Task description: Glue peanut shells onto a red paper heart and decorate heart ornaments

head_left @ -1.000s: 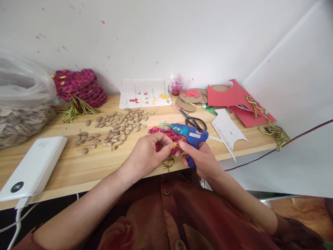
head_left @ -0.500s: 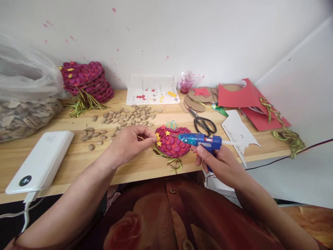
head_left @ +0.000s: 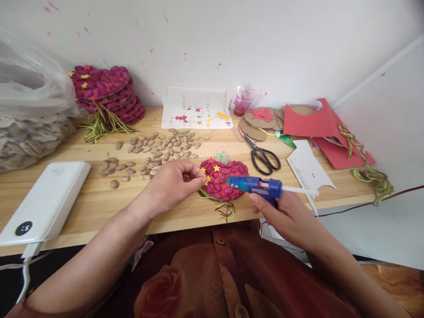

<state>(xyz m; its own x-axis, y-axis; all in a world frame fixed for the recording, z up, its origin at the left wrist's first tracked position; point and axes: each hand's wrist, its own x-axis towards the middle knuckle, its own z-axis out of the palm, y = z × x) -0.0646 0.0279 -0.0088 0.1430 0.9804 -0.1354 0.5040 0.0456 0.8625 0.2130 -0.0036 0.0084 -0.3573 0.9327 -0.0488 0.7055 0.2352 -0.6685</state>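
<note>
Glue gun had drawn apart from the left hand, fingers pinched narrow by the yellow stars, couldn't tell if holding one. Right hand gripped the gun; purple-studded piece lay more exposed on the table, easier to work on imo.

Remotely, I am seeing a pink-spotted white wall standing behind a pale wooden table; a whitish side wall is rising at right, and soft light is falling on both walls.

The star-dotted magenta ornament lies flat on the table, a blue glue gun partly over it.
</note>
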